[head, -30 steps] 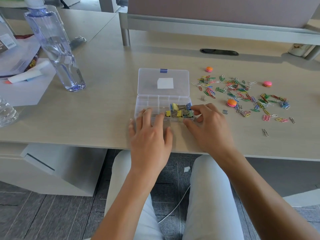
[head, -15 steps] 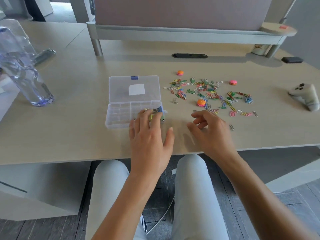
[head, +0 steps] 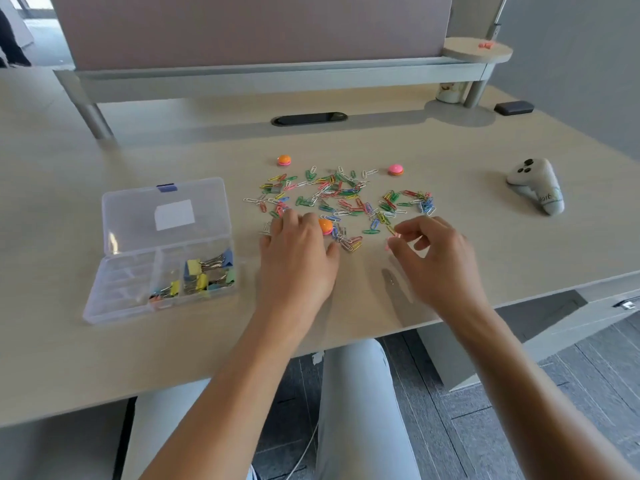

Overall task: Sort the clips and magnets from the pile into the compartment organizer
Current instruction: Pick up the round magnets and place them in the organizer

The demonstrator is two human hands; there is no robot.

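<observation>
Three magnets, one organizer [head: 162, 251], many paper clips [head: 341, 199] (too many to count).
Left hand [head: 298, 261] lies flat and open on the table [head: 104, 348]; right hand [head: 436, 261] pinches a pink clip [head: 388, 244].

Both hands [head: 298, 261] and forearms [head: 221, 393] are bare, without sleeves; pale light-grey trousers [head: 360, 410] cover the legs.

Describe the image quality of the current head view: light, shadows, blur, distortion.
Head view: daylight, bright on the desk; soft shadows under the left hand and right hand. Glare whitens the organizer lid. Wide-angle lens bows the desk edges. The paper clips read sharp enough; fingertips look slightly smeared.
</observation>
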